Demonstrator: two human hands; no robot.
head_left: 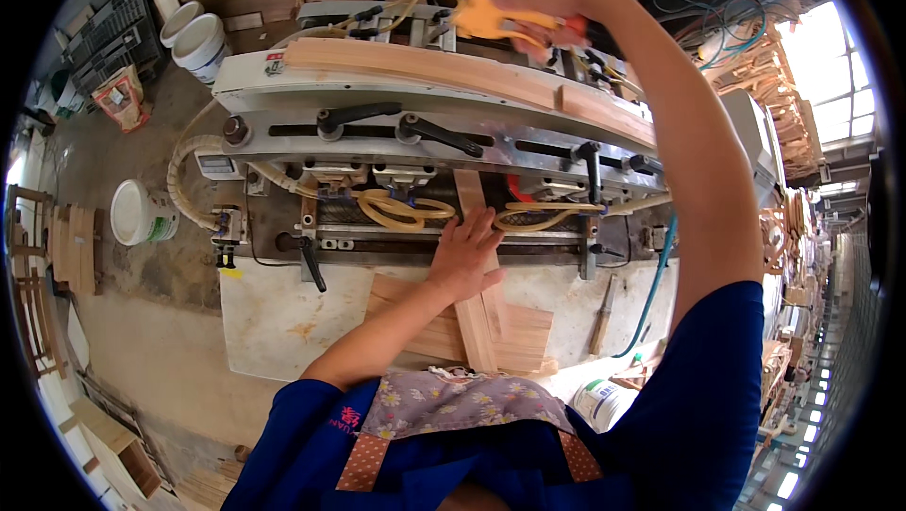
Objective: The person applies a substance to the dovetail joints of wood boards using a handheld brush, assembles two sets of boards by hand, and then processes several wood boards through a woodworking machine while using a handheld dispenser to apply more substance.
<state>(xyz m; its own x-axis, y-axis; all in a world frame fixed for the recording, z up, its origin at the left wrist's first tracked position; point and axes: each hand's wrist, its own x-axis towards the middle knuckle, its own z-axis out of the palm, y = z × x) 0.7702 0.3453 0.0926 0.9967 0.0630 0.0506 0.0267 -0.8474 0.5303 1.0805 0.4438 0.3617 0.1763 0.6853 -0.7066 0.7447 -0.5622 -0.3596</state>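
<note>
My left hand [464,251] lies flat, fingers stretched out, on a narrow wooden strip [477,336]. The far end of the strip runs in under the metal beam of a woodworking machine [462,140]; its near end rests across loose boards [528,336] on the pale worktable [274,322]. High at the far right, above the machine, my right hand [562,16] is closed around an orange plastic tool [486,17] with a red part. Motion blur and my fingers hide its exact kind.
Planks [415,67] lie along the machine's top. Black clamp levers [439,134] and looped yellow hoses [401,209] stick out at its front. A flat stick [602,318] and a blue hose [661,275] are at the table's right. White buckets [142,214] stand on the left floor.
</note>
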